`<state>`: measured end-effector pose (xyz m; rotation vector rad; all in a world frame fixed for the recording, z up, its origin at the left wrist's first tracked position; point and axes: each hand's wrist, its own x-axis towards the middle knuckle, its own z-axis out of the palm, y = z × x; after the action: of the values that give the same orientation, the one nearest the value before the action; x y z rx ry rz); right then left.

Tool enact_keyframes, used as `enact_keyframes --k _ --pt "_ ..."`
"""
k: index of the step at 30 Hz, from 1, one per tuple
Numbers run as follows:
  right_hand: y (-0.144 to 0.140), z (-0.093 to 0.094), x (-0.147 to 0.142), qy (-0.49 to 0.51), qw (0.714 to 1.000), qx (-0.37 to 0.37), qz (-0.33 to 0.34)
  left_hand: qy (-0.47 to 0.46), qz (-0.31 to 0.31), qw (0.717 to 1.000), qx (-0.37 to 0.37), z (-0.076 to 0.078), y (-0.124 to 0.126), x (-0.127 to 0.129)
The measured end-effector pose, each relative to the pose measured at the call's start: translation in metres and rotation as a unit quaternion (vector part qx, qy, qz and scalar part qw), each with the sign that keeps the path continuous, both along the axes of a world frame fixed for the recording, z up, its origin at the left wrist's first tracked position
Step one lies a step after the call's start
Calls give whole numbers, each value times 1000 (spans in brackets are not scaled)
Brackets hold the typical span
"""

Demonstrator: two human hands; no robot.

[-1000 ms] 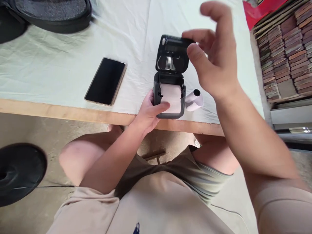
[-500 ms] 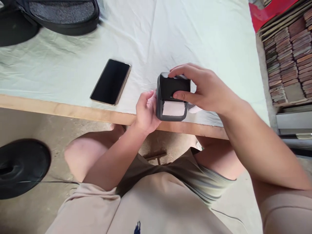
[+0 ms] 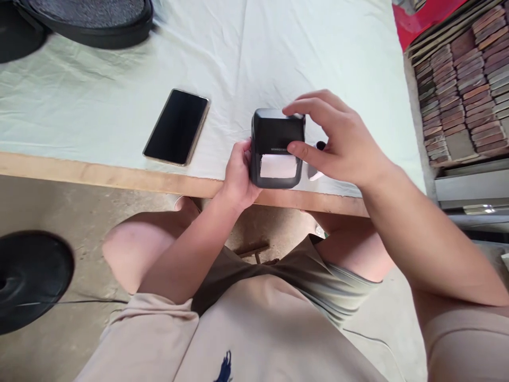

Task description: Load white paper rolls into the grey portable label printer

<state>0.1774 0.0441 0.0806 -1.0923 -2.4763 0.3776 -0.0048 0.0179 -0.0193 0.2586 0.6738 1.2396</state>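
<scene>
A black portable receipt printer (image 3: 277, 130) is held at the table's front edge, with white paper (image 3: 278, 166) showing at its near end. My left hand (image 3: 239, 178) grips it from the left and underneath, its fingers mostly hidden. Over the printer's right side, my right hand (image 3: 332, 140) has its thumb and fingers spread; the thumb tip lies over the lid and the fingertips are by the top right corner. I cannot tell how firmly they touch. Just right of the printer is a small white item with a dark round end (image 3: 320, 145), partly behind my right hand.
A smartphone (image 3: 177, 127) with a dark screen lies left of the printer on the pale cloth (image 3: 222, 42). An opened black case (image 3: 107, 32) stands at the far left. Stacked brick-like pieces (image 3: 457, 101) are beyond the table's right edge. A black round base (image 3: 35, 276) sits on the floor.
My right hand has slid rightward across the printer, its fingertips leaving the middle of the top edge for the corner. More of the lid and its lettering shows. The whole view has shifted slightly.
</scene>
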Motion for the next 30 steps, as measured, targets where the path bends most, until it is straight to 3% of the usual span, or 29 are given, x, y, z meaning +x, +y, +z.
enact_keyframes --k 7,15,20,23,26,30 --pt "-1 -1 11 -23 999 -39 -4 4 18 1000 -11 -4 1 0" --pt "-3 0 10 7 1000 -14 -3 7 24 999 -21 2 1 1" --pt "3 -5 -13 139 977 58 -151 -25 5 1000 -7 12 -4 -4" --pt "7 -9 -26 189 965 67 -167 -37 -14 999 19 10 -7 -6" --pt "7 -5 -28 121 980 70 -138 -45 -15 998 31 7 -8 -6" --pt "7 5 -29 -107 991 34 -78 -63 -24 997 43 7 -8 -5"
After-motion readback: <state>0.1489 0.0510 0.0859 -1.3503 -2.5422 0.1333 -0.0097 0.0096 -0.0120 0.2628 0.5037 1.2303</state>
